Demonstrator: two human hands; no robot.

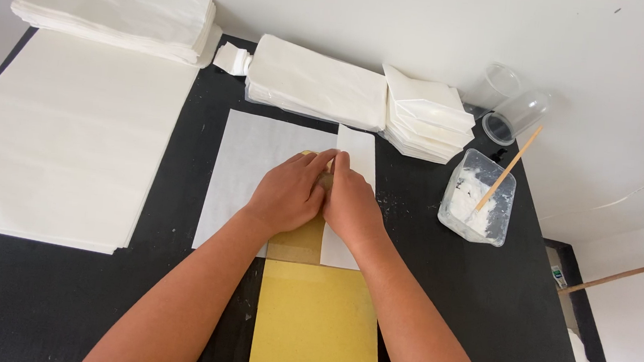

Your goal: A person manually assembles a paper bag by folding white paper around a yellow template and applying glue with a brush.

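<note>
Pressing hands [321,196] meet white paper [249,167] on black table [483,296].

matt white paper sheet [249,171], clear plastic tub [480,199]

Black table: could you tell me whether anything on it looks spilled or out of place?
Yes: white specks dot the black table beside the glue tub, like splashes, and a clear cup lies on its side behind it.

Beyond the black table [55,297]: two stacks of finished white paper bags [318,87] [120,8]; at its right edge, a small green-and-white label [558,277].
</note>
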